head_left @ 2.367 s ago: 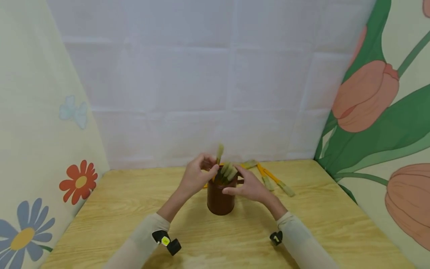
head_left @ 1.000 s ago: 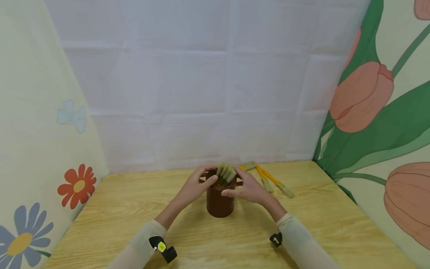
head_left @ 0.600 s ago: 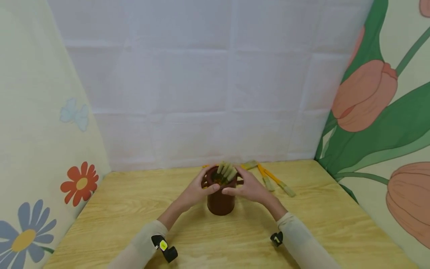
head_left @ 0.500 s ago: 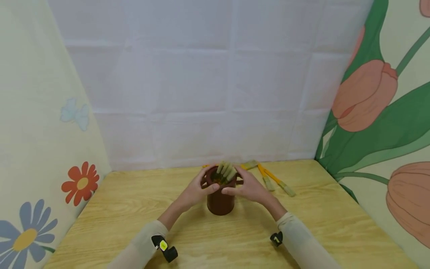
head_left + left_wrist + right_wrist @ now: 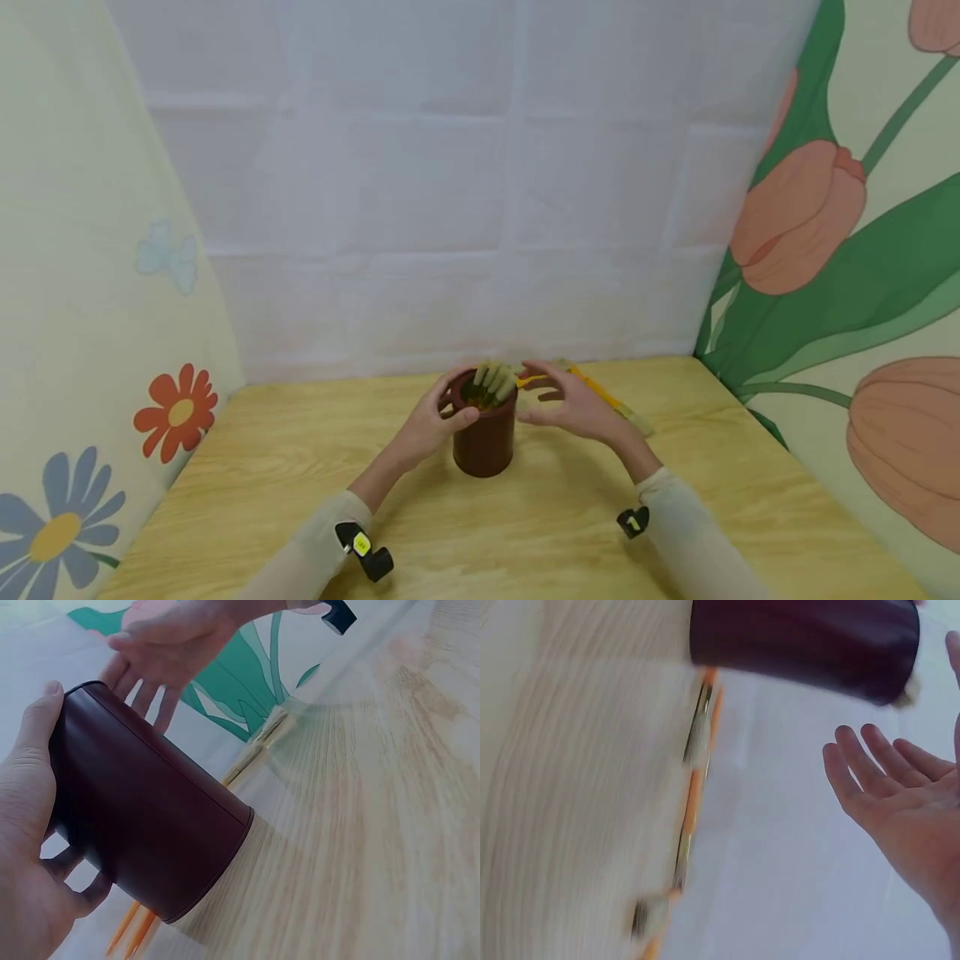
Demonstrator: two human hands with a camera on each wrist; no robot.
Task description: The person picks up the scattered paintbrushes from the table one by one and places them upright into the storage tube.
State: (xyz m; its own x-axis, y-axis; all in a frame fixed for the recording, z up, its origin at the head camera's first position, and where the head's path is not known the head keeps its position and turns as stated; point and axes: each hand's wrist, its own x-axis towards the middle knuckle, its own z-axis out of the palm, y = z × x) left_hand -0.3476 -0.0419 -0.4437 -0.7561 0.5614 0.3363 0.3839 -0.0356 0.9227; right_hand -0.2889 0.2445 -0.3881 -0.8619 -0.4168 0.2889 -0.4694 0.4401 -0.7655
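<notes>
A dark brown cylindrical pen holder (image 5: 483, 447) stands upright on the table, with several paintbrushes (image 5: 495, 379) in it, pale bristles up. My left hand (image 5: 427, 429) grips its left side; in the left wrist view the thumb lies near the rim and the fingers curl round the pen holder (image 5: 150, 799). To its right, apart from the wall, hovers my right hand (image 5: 581, 408), fingers spread and holding nothing. The right wrist view shows that hand (image 5: 911, 810) with its palm facing the pen holder (image 5: 802, 641). The brush handles are hidden inside.
Several orange-handled flat paintbrushes (image 5: 600, 387) lie on the wood-grain table (image 5: 300, 450) behind and right of the holder, partly behind my right hand. A white cloth (image 5: 375, 208) hangs at the back, and flowered cloths (image 5: 900, 333) close off both sides.
My left hand earlier pinched a paintbrush above the holder; that brush went in and the hand took the holder's side. My right hand has since left the holder and moved right.
</notes>
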